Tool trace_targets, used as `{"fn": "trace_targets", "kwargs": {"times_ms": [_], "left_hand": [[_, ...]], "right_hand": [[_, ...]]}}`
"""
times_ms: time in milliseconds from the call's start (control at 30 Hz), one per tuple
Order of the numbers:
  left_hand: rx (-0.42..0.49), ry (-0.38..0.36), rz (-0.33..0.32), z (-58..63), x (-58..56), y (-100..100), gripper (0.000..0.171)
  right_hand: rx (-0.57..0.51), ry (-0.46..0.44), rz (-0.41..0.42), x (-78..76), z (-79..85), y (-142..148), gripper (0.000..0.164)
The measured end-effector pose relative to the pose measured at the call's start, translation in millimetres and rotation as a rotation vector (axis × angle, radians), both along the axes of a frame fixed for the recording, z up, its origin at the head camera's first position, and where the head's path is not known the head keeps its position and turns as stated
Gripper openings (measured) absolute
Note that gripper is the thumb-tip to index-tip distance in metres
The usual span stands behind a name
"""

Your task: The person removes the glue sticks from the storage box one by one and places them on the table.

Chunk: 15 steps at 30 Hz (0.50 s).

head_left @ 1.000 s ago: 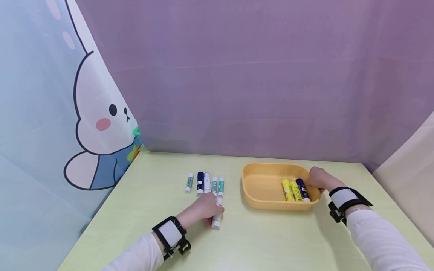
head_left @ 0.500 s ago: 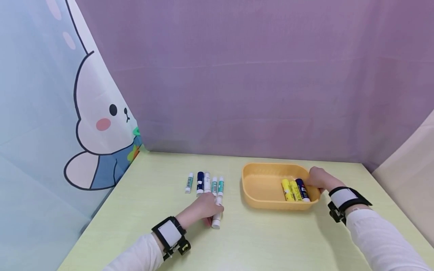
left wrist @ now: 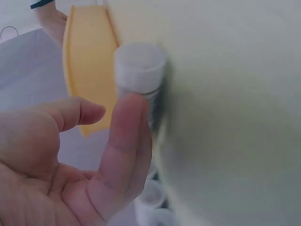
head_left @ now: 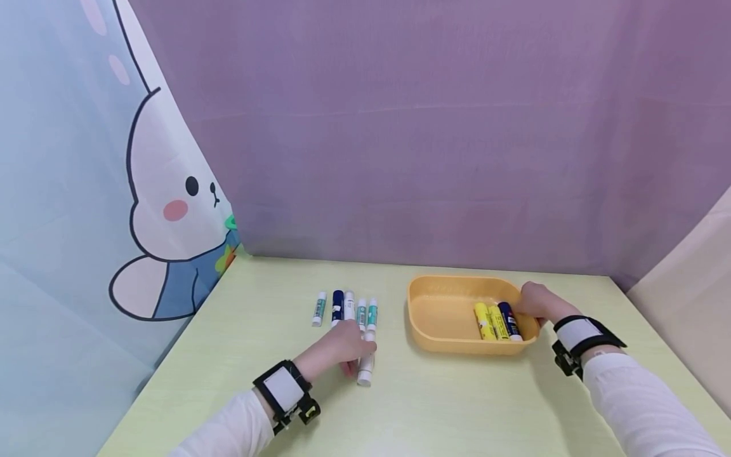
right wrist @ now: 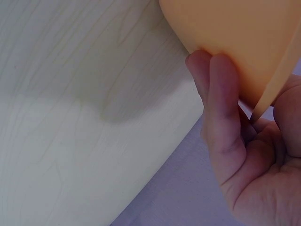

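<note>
A white glue stick [head_left: 366, 368] lies on the table; my left hand [head_left: 341, 346] is right against its left side. In the left wrist view the fingers [left wrist: 127, 136] touch the stick's white cap [left wrist: 140, 66], while the thumb stands apart from it. Behind that hand is a row of glue sticks: a teal-and-white one [head_left: 318, 309] set off at the left, a navy one [head_left: 337, 304], a white one [head_left: 349, 306] and two more teal ones [head_left: 372, 313]. My right hand [head_left: 539, 301] grips the right end of an orange-yellow basket [head_left: 445, 317], thumb over the rim and fingers outside.
Inside the basket, two yellow glue sticks [head_left: 485, 321] and a navy one [head_left: 509, 320] lie side by side at the right end. A purple curtain [head_left: 428, 139] hangs behind the table [head_left: 434, 406], with a blue rabbit-print cloth [head_left: 63, 222] at the left.
My left hand has shifted slightly left and away from me around the white glue stick, which stays almost in place. The right hand and basket have not moved.
</note>
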State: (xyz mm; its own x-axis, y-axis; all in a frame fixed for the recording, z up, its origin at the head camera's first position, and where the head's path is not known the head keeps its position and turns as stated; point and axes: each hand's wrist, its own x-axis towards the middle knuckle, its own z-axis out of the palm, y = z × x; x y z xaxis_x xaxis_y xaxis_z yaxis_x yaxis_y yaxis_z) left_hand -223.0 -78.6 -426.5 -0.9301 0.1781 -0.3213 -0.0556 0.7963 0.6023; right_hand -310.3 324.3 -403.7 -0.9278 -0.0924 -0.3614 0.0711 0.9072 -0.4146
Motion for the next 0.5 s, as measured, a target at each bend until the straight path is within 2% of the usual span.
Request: {"fn": "trace_targets", "kwargs": {"times_ms": [133, 300, 500], "left_hand": [[-0.034, 0.017, -0.005, 21.0, -5.3, -0.1, 0.035], [-0.019, 0.114, -0.024, 55.3, -11.0, 1.8, 0.041], [-0.045, 0.283, -0.080, 94.6, -15.8, 4.3, 0.076]], "right_hand": [[0.001, 0.023, 0.013, 0.3, -0.3, 0.2, 0.029], [0.015, 0.025, 0.017, 0.0, -0.5, 0.2, 0.029], [0.013, 0.019, 0.015, 0.8, 0.9, 0.0, 0.028]]}}
